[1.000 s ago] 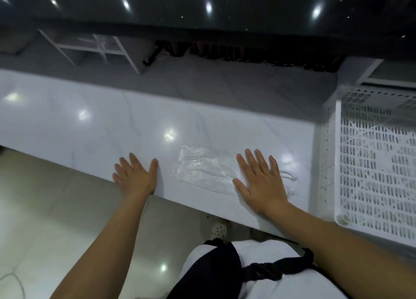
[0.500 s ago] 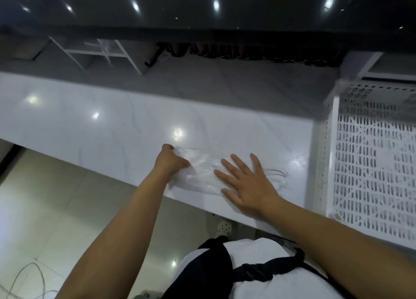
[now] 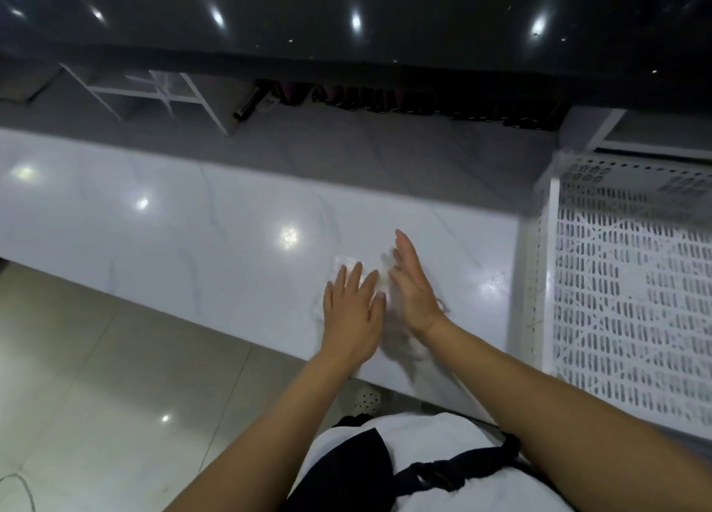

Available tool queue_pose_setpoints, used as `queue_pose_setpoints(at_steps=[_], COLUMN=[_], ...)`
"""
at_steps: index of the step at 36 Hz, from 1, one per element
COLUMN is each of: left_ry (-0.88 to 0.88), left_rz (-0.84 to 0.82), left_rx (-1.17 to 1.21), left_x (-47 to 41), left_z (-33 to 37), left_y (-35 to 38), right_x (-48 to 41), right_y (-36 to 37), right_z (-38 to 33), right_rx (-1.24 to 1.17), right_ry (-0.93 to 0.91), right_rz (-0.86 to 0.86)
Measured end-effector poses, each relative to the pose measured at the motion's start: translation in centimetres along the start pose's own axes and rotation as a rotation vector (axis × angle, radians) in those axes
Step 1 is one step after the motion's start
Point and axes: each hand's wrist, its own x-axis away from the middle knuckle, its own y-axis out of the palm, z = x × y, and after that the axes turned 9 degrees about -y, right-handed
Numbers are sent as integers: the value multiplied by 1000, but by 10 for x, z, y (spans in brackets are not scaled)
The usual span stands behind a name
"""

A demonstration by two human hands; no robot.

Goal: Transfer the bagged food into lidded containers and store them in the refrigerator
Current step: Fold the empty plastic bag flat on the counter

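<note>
White stone with faint grey veins makes the top of the counter (image 3: 192, 234), and it shines under several ceiling lights. A clear plastic bag (image 3: 345, 263) lies flat on this counter, close to the front edge and a little right of the middle. Most of the bag is hidden under the two hands, so only one crumpled corner shows well.

The left hand (image 3: 352, 311) rests palm down on the bag with its fingers straight and slightly spread. The right hand (image 3: 414, 292) is just beside it, turned on its outer edge with the palm facing the left hand. Its fingers are straight and together, and its lower edge touches the bag. Neither hand curls around anything.

At the right end of the counter stands a white perforated crate (image 3: 616, 299), well apart from the bag. Below the counter edge are a glossy tiled floor (image 3: 77, 357) and one white shoe (image 3: 368, 398).
</note>
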Motion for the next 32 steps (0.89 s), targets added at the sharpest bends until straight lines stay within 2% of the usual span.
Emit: queue_pose_setpoints(at_steps=[2, 4, 6, 8, 10, 11, 14, 15, 17, 22, 26, 29, 32], left_ry=[-33, -58, -100, -177, -236, -239, -187, -173, -206, -194, -174, -158, -109], left_rz=[-116, -154, -197, -238, -195, -130, 62, 80, -8, -183, -275, -334, -393], left_rx=[126, 197, 307, 541, 712, 691, 368, 233, 115, 149, 242, 362, 509], left_x=[0, -3, -5, -7, -11, -13, -22, -27, -37, -57, -61, -55, -53], left_z=[-4, -6, -4, 1, 0, -3, -20, -26, -36, -42, -40, -41, -44], left_y=[12, 16, 11, -1, -16, -25, -43, -47, -52, -59, -62, -63, -65], right_x=[1, 6, 15, 22, 27, 27, 27, 27, 28, 29, 29, 30, 31], right_y=[-4, -9, -13, -13, -11, -10, -11, -12, -13, -11, -2, 2, 4], right_z=[-3, -2, 2, 12, 19, 21, 20, 20, 19, 13, 3, 0, -5], right_rx=[-6, 136, 409, 726, 931, 972, 946, 922, 879, 680, 531, 588, 770], right_ry=[43, 42, -9, -92, -146, -159, -174, -174, -161, -44, 55, 59, 32], right_rz=[51, 12, -101, -222, -280, -282, -267, -263, -256, -152, 15, 75, 43])
